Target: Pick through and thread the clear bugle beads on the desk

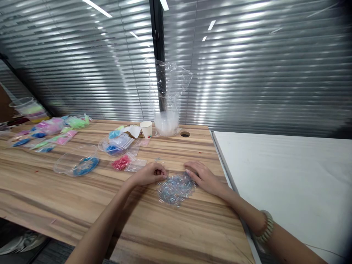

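A flat pile of short, clear, shiny tube beads (pixel 176 190) lies on the wooden table (pixel 165 234) in front of me. At the pile's upper left edge is my left hand (pixel 150 173), its fingers curled and the thumb and fingertips pinched together. Whatever may be between those fingertips is too small to make out. My right hand (pixel 205 178) rests at the upper right edge, palm down with the fingers stretched out and the thumb apart, touching the beads. A beaded bracelet (pixel 266 226) circles my right wrist.
Left of the hands lie a bag of red beads (pixel 121 162), a clear lid with blue material (pixel 85 166) and a clear container (pixel 117 144). Behind stand a paper cup (pixel 146 129) and plastic-wrapped bowls (pixel 166 124). Colourful bags (pixel 52 126) crowd the far left. A white table (pixel 288 176) adjoins right.
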The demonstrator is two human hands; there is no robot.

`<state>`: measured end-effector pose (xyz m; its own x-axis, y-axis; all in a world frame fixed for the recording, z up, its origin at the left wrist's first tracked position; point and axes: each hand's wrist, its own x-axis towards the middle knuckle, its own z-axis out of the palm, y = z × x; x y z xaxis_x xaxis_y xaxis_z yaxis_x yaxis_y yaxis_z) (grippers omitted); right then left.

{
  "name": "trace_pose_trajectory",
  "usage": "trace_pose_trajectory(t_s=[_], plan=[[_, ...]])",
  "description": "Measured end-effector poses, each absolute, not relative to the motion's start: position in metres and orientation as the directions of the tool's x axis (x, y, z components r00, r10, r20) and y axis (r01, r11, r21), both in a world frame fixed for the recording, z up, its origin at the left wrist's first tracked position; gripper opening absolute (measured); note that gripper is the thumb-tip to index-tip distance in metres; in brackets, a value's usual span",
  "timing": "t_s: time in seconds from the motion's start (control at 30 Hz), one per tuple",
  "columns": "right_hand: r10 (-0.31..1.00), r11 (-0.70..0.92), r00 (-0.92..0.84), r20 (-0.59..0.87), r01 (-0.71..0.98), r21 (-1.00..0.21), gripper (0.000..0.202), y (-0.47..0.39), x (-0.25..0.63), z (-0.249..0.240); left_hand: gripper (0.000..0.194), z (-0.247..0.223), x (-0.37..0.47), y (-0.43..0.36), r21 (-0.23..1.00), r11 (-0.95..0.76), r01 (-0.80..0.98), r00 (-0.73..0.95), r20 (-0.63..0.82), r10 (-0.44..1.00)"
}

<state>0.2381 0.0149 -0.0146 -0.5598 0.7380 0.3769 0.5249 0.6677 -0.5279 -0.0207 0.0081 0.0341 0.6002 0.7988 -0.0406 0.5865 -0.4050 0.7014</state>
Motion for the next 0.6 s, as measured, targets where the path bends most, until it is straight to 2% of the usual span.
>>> trace_pose_trajectory(t_s=[0.6], plan=[[0.738,0.669,-0.559,0.379,0.530,-0.520,0.033,0.0156,0.2380,-0.0157,0.021,0.0305,-0.0222,0.0092,0.694,-0.418,0.587,0.599,-0.025,0.800]])
